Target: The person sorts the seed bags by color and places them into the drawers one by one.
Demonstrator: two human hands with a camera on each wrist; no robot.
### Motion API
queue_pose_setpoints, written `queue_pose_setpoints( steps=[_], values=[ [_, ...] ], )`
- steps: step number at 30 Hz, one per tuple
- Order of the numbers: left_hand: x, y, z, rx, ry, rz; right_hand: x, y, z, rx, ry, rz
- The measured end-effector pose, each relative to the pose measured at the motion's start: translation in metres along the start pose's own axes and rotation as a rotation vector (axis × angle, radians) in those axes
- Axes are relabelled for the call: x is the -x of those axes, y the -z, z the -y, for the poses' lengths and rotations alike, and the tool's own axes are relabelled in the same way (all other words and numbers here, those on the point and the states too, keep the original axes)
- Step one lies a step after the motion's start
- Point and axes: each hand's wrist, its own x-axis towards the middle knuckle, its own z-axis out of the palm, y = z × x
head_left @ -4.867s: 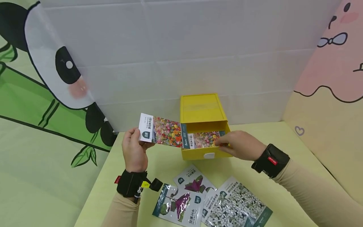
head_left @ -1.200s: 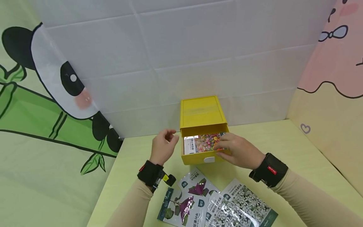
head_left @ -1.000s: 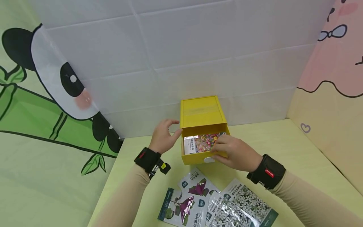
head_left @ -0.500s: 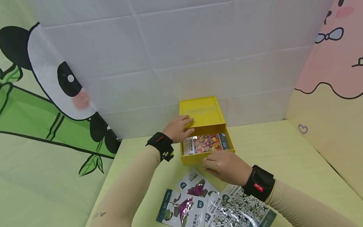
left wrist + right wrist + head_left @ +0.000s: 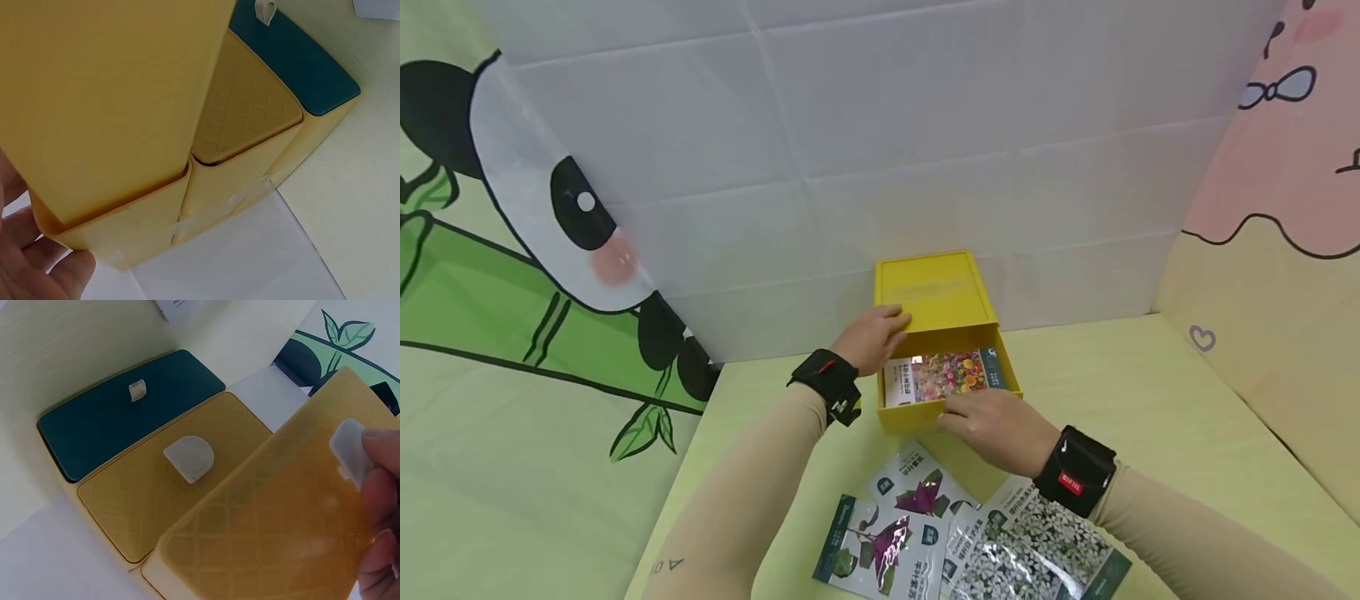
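Observation:
A yellow drawer unit point(image 5: 936, 287) stands against the back wall, its top drawer point(image 5: 913, 418) pulled out. Seed packets point(image 5: 951, 375) with a colourful flower print lie flat in that drawer. My left hand point(image 5: 871, 340) holds the unit's upper left corner; in the left wrist view its fingers point(image 5: 37, 256) are at the casing's edge. At the drawer front, my right hand point(image 5: 996, 425) pinches the white pull tab point(image 5: 350, 450), seen in the right wrist view. The tab is hidden behind that hand in the head view.
In front of the unit lie overlapping seed packets, some with purple leaves point(image 5: 887, 550), others with white flowers point(image 5: 1037, 542). Below the pulled-out drawer sit a shut yellow drawer point(image 5: 125, 506) and a shut teal drawer point(image 5: 94, 437). The pale table point(image 5: 1112, 392) meets a white wall behind.
A flower seed packet went from my left hand into the drawer. That hand then moved onto the unit's corner. My right hand left the packets and took the white pull tab.

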Motion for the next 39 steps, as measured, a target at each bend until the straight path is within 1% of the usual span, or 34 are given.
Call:
queue_pose_setpoints(
  steps=[5, 17, 20, 28, 35, 39],
  values=[
    [0.001, 0.001, 0.002, 0.019, -0.021, 0.003, -0.002, -0.001, -0.002, 0.026, 0.004, 0.022],
    [0.001, 0.003, 0.003, 0.032, -0.016, 0.022, -0.014, -0.004, -0.012, 0.090, -0.018, 0.091],
    [0.001, 0.002, 0.004, 0.040, -0.019, 0.023, -0.016, -0.006, -0.015, 0.107, -0.022, 0.094],
    [0.000, 0.002, 0.004, 0.044, -0.013, 0.030, -0.022, -0.015, -0.027, 0.114, -0.032, 0.058],
    [-0.001, 0.002, 0.004, 0.046, -0.047, 0.021, -0.025, -0.021, -0.035, 0.155, -0.044, 0.081],
    [-0.001, 0.003, 0.004, 0.066, -0.038, 0.028, -0.029, -0.023, -0.038, 0.167, -0.041, 0.091]
  ],
)
